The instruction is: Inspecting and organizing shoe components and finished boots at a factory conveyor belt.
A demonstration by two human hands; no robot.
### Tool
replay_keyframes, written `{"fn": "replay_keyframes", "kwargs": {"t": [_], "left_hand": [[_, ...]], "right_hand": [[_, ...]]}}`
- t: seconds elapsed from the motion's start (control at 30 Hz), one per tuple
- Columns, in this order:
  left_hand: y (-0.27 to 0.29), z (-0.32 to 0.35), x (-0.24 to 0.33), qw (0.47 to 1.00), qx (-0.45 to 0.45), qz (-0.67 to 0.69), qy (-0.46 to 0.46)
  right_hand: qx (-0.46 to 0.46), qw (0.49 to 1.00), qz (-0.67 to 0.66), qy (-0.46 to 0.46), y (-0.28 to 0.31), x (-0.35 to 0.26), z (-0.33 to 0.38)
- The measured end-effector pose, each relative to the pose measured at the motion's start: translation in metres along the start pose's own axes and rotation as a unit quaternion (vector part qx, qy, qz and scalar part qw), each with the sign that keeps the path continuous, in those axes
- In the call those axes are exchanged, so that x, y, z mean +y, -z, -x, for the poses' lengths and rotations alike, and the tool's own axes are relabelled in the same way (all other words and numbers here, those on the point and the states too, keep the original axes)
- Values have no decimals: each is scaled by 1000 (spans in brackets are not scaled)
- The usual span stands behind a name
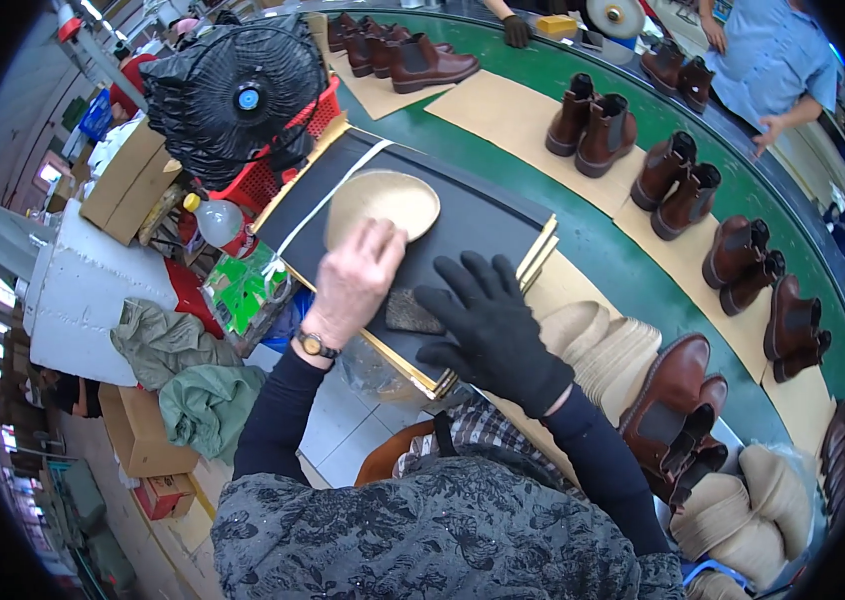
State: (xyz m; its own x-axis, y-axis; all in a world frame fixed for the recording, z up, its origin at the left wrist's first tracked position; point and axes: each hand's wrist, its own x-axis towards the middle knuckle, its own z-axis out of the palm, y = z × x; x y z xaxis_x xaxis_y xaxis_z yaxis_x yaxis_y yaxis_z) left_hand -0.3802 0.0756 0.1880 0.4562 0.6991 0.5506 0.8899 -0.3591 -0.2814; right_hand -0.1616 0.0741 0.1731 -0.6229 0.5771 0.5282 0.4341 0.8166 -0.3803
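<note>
Black board [478,215]: left hand [358,272] curled at beige piece [388,195], grip unclear; right hand [491,330] splayed.

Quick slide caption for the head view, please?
Bare left hand on a tan piece, gloved right hand spread over a black board, brown boots ranged along a green table.

Pale beige, round-edged piece [388,195] on a black board [488,215], a rough dark-grey block [411,313] near it.

Bright, even light falls on your left hand [358,268]; outward from it, the green bench [533,72] bends and corners blacken.
</note>
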Motion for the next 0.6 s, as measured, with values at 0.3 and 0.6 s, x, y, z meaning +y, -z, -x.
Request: {"fn": "replay_keyframes", "kwargs": {"t": [0.3, 0.6], "left_hand": [[-17, 49, -9, 989, -68, 133, -7], [-18, 42, -15, 979, -61, 192, 5]], "right_hand": [[-166, 984, -48, 45, 6, 33, -2], [-89, 994, 5, 65, -7, 38, -21]]}}
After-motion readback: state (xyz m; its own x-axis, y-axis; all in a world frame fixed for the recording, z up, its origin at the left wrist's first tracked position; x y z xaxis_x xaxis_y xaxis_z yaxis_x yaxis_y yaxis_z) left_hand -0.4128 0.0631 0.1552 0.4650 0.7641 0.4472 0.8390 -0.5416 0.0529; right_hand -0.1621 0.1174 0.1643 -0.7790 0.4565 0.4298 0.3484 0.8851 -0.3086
